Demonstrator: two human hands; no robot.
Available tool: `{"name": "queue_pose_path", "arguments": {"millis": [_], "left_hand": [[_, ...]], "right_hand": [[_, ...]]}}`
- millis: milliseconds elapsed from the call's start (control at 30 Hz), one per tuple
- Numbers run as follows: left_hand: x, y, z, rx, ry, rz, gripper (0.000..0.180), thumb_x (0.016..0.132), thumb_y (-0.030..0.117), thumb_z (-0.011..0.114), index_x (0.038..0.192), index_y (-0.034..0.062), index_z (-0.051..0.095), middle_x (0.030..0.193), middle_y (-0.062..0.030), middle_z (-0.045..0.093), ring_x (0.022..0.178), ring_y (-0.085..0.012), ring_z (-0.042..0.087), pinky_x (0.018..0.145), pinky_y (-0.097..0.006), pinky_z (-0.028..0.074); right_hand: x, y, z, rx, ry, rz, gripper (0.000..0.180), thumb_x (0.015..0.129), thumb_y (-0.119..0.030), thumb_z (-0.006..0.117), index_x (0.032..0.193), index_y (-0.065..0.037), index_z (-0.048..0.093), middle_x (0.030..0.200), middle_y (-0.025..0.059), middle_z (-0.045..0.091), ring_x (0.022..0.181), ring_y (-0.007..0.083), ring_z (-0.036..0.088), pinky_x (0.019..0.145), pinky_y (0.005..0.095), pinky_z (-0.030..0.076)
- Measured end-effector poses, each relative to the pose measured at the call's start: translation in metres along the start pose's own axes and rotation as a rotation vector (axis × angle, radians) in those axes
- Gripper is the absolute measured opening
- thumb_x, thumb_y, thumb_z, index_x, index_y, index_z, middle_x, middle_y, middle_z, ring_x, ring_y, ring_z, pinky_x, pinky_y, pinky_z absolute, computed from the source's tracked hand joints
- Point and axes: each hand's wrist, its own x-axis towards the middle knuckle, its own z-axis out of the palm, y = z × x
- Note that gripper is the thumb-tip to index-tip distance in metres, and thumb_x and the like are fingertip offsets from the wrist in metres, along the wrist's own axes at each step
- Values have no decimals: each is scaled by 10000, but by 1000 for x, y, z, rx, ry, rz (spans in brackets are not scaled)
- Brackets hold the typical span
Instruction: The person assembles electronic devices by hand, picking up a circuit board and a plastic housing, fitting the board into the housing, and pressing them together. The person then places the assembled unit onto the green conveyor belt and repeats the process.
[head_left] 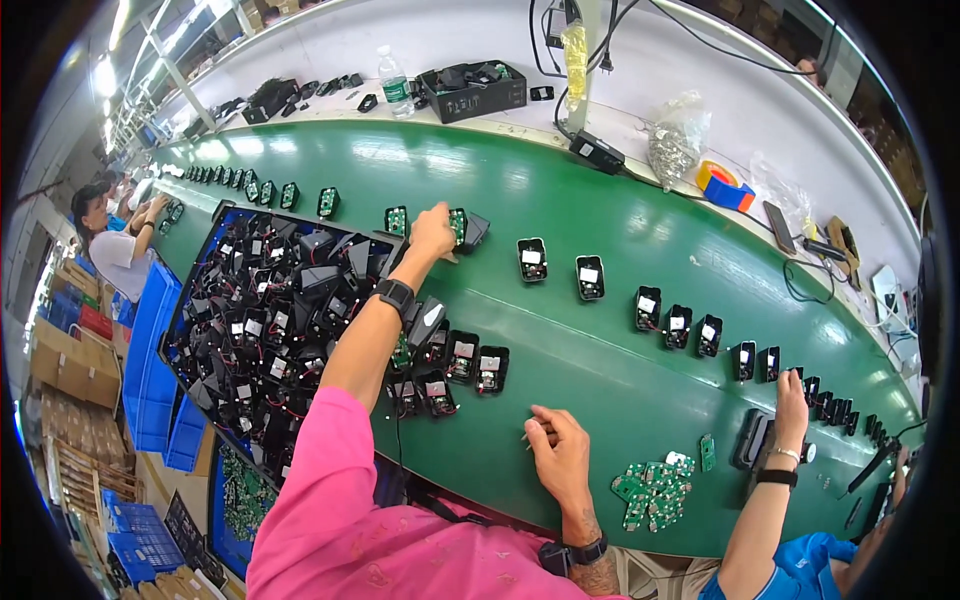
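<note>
My left hand (433, 233) reaches out to the far middle of the green bench, its fingers closed at a black plastic housing (475, 233) with a green circuit board (458, 226) in it. The grip is partly hidden behind the hand. Just left of it stands another housing with a board (396, 221). Near the front edge, my right hand (562, 455) rests low over the bench with curled fingers. Something small and thin shows at its fingertips, too small to name. Between my arms stand several open black housings (462, 357) with wires and white labels.
A large tray (222, 208) heaped with black housings lies left. Loose green boards (655, 490) are piled right of my right hand. Housings (590, 278) line the bench toward both ends. A co-worker's hand (791, 410) works at the right. A shelf holds a black box (470, 97) and bottle (394, 85).
</note>
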Motion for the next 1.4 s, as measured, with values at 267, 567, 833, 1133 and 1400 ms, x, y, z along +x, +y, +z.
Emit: {"name": "queue_pose_path", "arguments": {"millis": [267,567,833,1133,1400], "left_hand": [[-29,57,-26,411,-204,352,853,663,116,732,1456,141,417,1535,-223,366,1165,-423,601,940,-482,532],[-98,102,-56,431,-46,500,578,652,181,746,1212,134,613,1142,-138,603,1017,-368,641,778,-483,566],[-286,126,-25,281,-54,1113,858,693,207,775,1456,29,424,1140,-85,633,1143,-274,548,883,-416,408],[-326,75,-10,-763,-492,644,900,673,189,867,1451,65,432,1362,-153,569,1190,-364,575,1028,-431,459],[-343,73,7,-666,-527,629,911,635,222,903,1425,57,480,1242,-185,629,1095,-324,648,929,-371,517]], "right_hand": [[-5,4,-3,-16,47,-25,213,915,-65,662,1087,58,685,911,110,675,745,147,676,649,258,536],[-13,6,-1,49,71,-44,201,937,-83,640,1079,50,688,927,106,683,765,144,671,680,265,538],[-15,-6,-11,406,301,11,371,960,-75,621,1288,86,555,1023,103,682,873,133,656,751,261,545],[-61,-7,-18,365,85,63,353,978,-92,590,1297,60,578,1089,69,684,897,83,614,754,259,527],[-81,-28,-35,-293,124,-39,256,850,-135,747,1020,32,654,837,107,654,686,179,640,593,300,512]]}}
